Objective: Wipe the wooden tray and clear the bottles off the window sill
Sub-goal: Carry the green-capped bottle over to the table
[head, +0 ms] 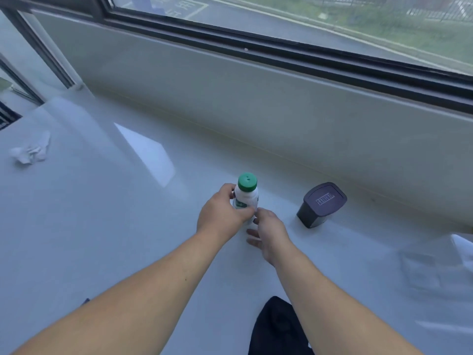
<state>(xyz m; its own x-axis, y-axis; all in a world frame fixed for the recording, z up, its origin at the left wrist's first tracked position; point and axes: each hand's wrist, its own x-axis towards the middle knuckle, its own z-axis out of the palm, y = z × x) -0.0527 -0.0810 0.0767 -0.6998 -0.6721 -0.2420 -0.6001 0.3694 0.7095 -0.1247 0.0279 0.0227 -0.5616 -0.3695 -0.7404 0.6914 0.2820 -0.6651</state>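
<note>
A white bottle with a green cap point(246, 192) stands upright on the white window sill point(128, 213). My left hand point(222, 213) is wrapped around its body from the left. My right hand point(268, 233) is at the bottle's lower right side, thumb touching it and fingers spread near its base. A dark container with a lettered dark lid point(321, 204) stands about a hand's width to the right of the bottle, untouched. No wooden tray is in view.
A crumpled white tissue point(32, 151) lies on the sill at the far left. A clear plastic bag point(440, 267) lies at the right edge. The low wall under the window frame point(281, 60) runs behind the bottles. A dark piece of clothing point(276, 326) shows at the bottom.
</note>
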